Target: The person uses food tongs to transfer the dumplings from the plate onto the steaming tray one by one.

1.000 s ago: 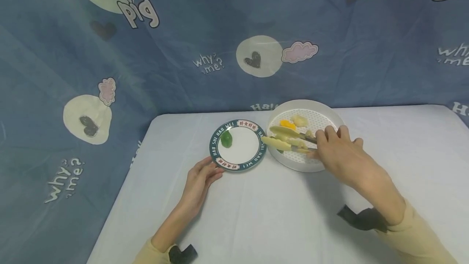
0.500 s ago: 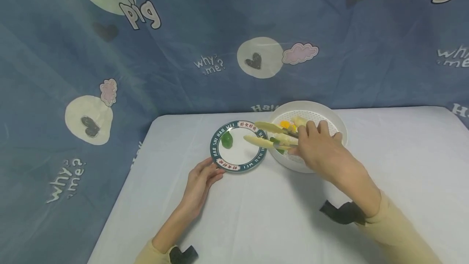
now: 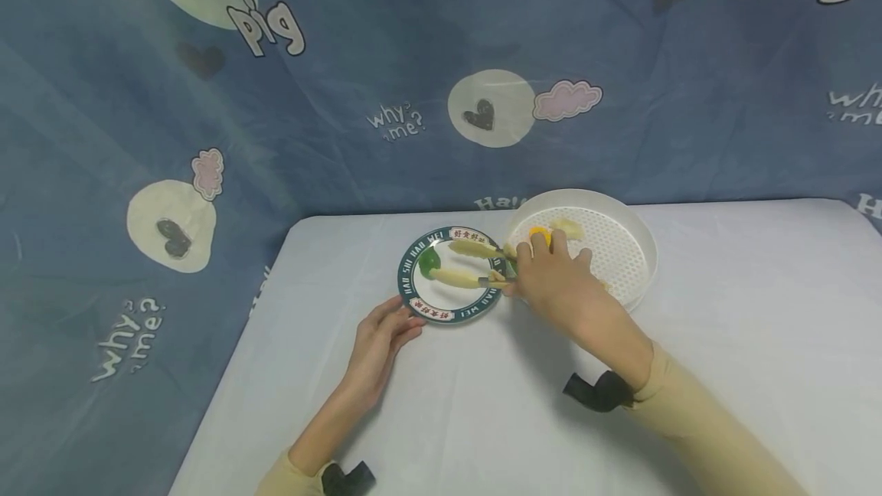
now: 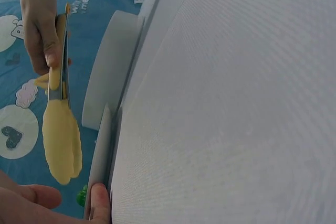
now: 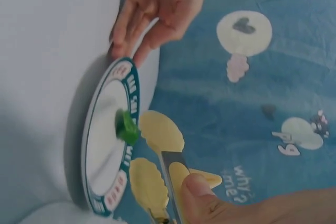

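Observation:
In the head view my right hand holds yellow-tipped tongs, their tips over the plate. The right wrist view shows the tong tips parted, with nothing visible between them, beside a glossy green piece of food. That green piece lies at the left of a white plate with a dark green lettered rim. My left hand is at the plate's near left edge, fingertips touching the rim, while one digit stands apart above it in the left wrist view.
A white round perforated tray sits right behind the plate, partly covered by my right hand. In it lie an orange-yellow piece and a pale yellow piece. A white cloth covers the table; a blue printed curtain hangs behind.
My right hand and the tongs have moved left from over the tray, bringing the tips over the plate by the green piece. The left hand and plate have stayed in place.

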{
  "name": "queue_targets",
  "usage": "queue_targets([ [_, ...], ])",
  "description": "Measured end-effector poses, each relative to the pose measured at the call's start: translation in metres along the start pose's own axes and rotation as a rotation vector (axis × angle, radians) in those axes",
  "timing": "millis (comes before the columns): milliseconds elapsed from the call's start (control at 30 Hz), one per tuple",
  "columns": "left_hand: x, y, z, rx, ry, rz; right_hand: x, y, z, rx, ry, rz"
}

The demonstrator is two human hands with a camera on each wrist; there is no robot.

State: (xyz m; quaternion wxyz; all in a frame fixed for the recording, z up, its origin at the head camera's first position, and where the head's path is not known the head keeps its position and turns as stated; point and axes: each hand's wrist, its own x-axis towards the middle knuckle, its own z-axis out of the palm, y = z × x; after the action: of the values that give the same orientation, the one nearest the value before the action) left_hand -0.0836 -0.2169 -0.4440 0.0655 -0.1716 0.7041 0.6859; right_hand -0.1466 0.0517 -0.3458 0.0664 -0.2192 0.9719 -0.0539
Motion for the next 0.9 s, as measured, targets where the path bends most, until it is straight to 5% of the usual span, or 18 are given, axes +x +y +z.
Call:
queue_targets([
  [900,0.002,-0.001,0.0,0.008,-0.002,0.002,0.034,-0.029,0.025,0.012,-0.004,-0.018],
])
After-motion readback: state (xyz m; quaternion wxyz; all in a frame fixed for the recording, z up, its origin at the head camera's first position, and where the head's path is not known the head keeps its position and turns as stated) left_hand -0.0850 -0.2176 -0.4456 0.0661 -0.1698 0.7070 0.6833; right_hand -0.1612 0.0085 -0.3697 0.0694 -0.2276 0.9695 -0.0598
